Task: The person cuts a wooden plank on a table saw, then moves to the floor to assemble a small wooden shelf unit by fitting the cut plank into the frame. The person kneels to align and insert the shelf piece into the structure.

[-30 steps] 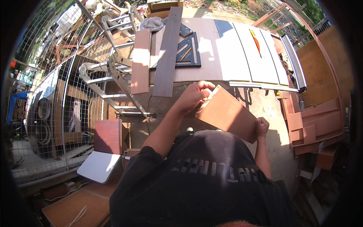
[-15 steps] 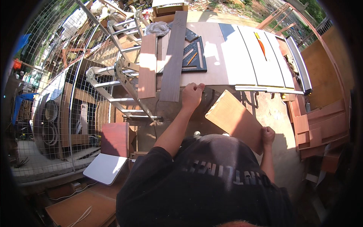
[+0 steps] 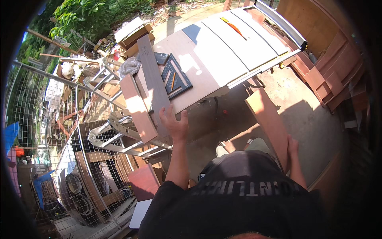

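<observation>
My left hand (image 3: 175, 125) is raised with its fingers apart and nothing in it, at the near end of a long grey-brown plank (image 3: 152, 75). My right hand (image 3: 293, 145) grips the edge of a wooden board (image 3: 269, 119), which hangs tilted at my right side; part of its lower end is hidden by my body. On the worktable (image 3: 207, 75), beside the plank, lies a black triangular square (image 3: 183, 84) with an orange pencil (image 3: 173, 81) on it. A lighter board (image 3: 136, 104) lies left of the plank.
An orange, blade-shaped tool (image 3: 234, 28) lies on the table's bright far part. A metal rail (image 3: 280, 24) edges its right end. At left stand a folding ladder (image 3: 115, 119) and a wire mesh fence (image 3: 71, 131). Reddish wood pieces (image 3: 326, 83) are stacked at right.
My left hand has gone from closed at the table edge to spread fingers by the plank. The board in my right hand has tipped steeper. The whole view has turned.
</observation>
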The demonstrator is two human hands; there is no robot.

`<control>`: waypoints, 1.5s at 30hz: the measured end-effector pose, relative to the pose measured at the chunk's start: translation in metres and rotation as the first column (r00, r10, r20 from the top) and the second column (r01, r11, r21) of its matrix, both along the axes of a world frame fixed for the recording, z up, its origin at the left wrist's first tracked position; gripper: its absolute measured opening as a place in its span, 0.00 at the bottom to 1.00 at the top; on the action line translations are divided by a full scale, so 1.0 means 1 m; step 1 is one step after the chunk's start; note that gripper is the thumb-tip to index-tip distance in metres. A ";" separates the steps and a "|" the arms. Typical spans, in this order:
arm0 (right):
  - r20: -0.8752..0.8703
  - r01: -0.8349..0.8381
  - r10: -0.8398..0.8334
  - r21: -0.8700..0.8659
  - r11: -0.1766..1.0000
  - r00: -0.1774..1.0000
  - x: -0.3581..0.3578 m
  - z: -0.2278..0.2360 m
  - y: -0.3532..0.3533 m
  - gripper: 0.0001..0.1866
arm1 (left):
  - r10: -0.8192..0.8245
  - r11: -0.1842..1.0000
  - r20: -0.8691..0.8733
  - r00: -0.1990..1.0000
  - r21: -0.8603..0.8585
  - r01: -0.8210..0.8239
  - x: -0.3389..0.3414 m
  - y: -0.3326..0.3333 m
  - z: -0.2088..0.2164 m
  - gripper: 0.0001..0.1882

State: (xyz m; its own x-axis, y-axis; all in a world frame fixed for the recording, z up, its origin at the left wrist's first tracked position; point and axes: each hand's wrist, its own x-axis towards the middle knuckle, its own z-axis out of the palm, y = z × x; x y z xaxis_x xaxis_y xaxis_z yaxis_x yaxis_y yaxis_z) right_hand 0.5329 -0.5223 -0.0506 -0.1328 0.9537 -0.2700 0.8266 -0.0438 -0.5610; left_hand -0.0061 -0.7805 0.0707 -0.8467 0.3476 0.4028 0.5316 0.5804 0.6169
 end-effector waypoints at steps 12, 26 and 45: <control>0.536 0.684 -0.443 -0.430 0.589 0.719 0.189 -0.046 -0.168 0.42 | -0.682 -0.081 -0.709 0.178 0.315 0.946 0.182 0.069 0.339 0.30; 0.412 0.829 -0.911 -0.516 -0.213 0.023 0.299 -0.078 -0.569 0.28 | -0.511 -0.751 -0.688 -0.516 0.066 0.656 0.537 0.153 0.366 0.29; 0.274 0.576 -0.781 -0.550 -0.605 -0.561 0.256 -0.068 -0.585 0.36 | 0.309 -0.437 -0.400 -0.863 0.746 -0.502 1.052 0.079 0.327 0.42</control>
State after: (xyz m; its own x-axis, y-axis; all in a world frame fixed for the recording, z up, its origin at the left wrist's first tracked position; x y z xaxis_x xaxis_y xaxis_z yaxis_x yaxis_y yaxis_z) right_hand 0.7891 -1.1076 -0.1189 0.4626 -0.4329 -0.7737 -0.8227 -0.5349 -0.1926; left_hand 1.0455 -0.7011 0.3972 0.5789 -0.0731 0.8121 -0.7156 0.4319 0.5490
